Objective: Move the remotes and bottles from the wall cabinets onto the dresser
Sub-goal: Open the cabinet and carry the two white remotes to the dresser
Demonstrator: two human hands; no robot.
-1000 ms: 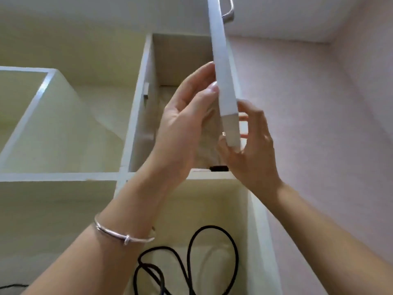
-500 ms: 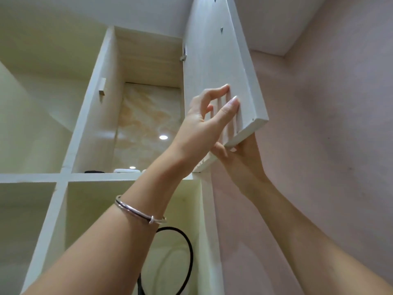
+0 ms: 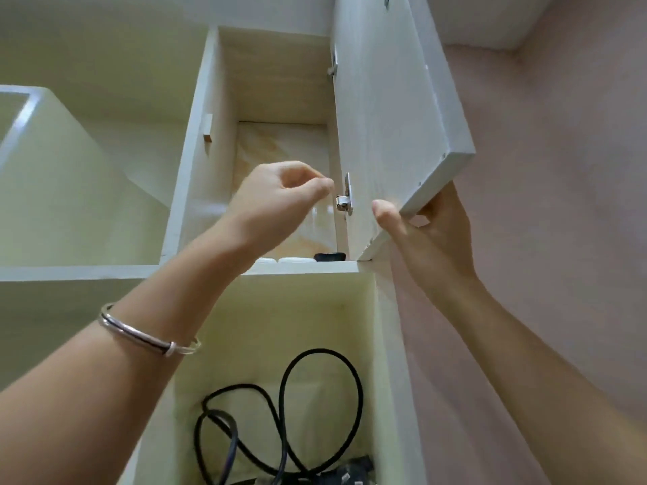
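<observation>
Access step: right hand (image 3: 432, 239) pinches cabinet door (image 3: 385, 134) corner, thumb opposing fingers; left hand (image 3: 280, 201) curled, empty. Next — uncurl, reach white items (image 3: 292, 260) on shelf.

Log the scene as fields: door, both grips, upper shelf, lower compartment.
door: open, swung to the right
right grip: holds the door's lower corner, thumb on its inner face
left grip: in front of the open compartment, fingers curled, holding nothing
upper shelf: white items and a black item at the front edge; only their tops show
lower compartment: looped black cable
</observation>
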